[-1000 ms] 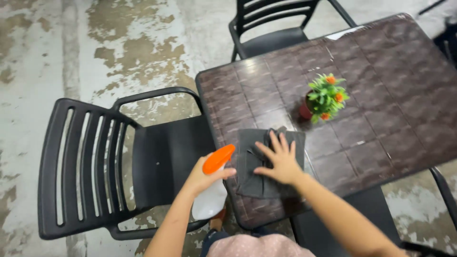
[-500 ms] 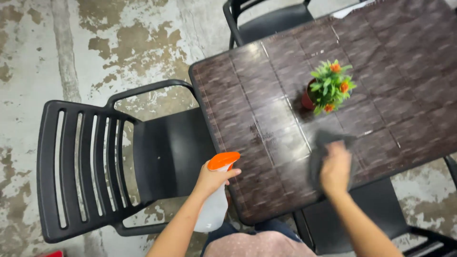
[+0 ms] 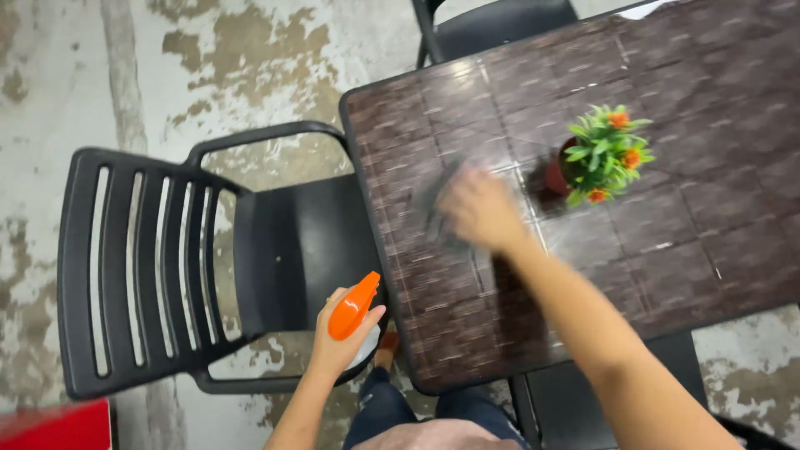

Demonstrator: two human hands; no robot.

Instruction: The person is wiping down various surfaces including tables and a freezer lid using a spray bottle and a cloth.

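My right hand (image 3: 477,208) presses a dark grey cloth (image 3: 433,200) flat on the brown tiled table (image 3: 708,92), near the table's left side; hand and cloth are motion-blurred. My left hand (image 3: 337,342) holds a white spray bottle with an orange trigger head (image 3: 353,308) off the table's near-left corner, above the chair seat. A small potted plant (image 3: 602,154) with green leaves and orange flowers stands on the table just right of my right hand.
A black slatted plastic chair (image 3: 150,258) stands left of the table. Another black chair (image 3: 500,25) is at the far side, and a third (image 3: 575,392) is below the table edge. The concrete floor (image 3: 250,58) is patchy. A red object (image 3: 54,425) shows at bottom left.
My right hand has swept the cloth from the table's near edge out to the right and then back left and farther up the table. The left hand with the bottle stays low.
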